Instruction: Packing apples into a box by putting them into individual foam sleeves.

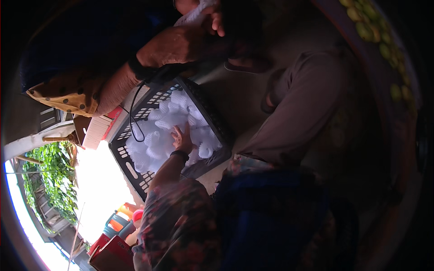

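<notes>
My left hand (183, 138) reaches down into a black plastic crate (200, 172), its fingers spread over a heap of white foam net sleeves (157, 149). The fingers touch the sleeves; no firm grip shows. A dark band circles the wrist, below a floral sleeve. My right hand is out of view. Before me, at the top, another person's hands (215, 23) hold a white foam net piece (195, 13). That person's forearm, with a black wristband and a hanging cable, passes over the crate's upper left corner.
Green fruits (364, 32) lie along the curved upper right edge, in shadow. Cardboard boxes (96, 133) stand beside the crate on the left; red boxes (113, 254) and a teal-and-orange jug (117, 223) are at lower left. The other person's sandalled foot (245, 62) is beyond the crate.
</notes>
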{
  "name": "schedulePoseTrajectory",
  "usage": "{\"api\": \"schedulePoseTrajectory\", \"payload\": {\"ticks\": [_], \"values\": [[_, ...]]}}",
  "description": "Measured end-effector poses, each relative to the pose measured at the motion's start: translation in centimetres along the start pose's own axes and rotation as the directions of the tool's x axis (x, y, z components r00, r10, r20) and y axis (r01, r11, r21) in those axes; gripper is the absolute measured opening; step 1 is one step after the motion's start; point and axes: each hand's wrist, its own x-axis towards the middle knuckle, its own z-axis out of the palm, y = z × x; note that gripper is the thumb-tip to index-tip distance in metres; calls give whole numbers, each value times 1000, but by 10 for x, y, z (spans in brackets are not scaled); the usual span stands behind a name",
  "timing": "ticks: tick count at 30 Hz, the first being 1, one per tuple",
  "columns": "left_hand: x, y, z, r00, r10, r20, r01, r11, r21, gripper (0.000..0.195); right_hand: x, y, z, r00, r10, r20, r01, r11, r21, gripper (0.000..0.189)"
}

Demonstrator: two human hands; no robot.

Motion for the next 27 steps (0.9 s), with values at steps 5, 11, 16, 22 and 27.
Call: {"api": "schedulePoseTrajectory", "payload": {"ticks": [5, 11, 16, 22, 27], "values": [[7, -17, -2, 999, -24, -44, 25, 1000, 11, 127, -43, -51, 27, 915, 118, 386, -10, 963, -270, 44], [18, -12, 14, 1000, 1, 17, -1, 1000, 20, 126, -70, -73, 47, 817, 172, 550, -60, 975, -216, 49], [10, -8, -7, 1000, -9, -14, 9, 999, 43, 108, -78, -92, 59, 810, 213, 547, -64, 958, -278, 46], [42, -53, 34, 943, 187, -275, -147, 976, 159, 63, -76, -117, 77, 819, 256, 513, -88, 940, -329, 43], [33, -50, 21, 933, 192, -304, -189, 981, 42, 55, -66, -117, 86, 803, 221, 554, -44, 948, -314, 40]]}}
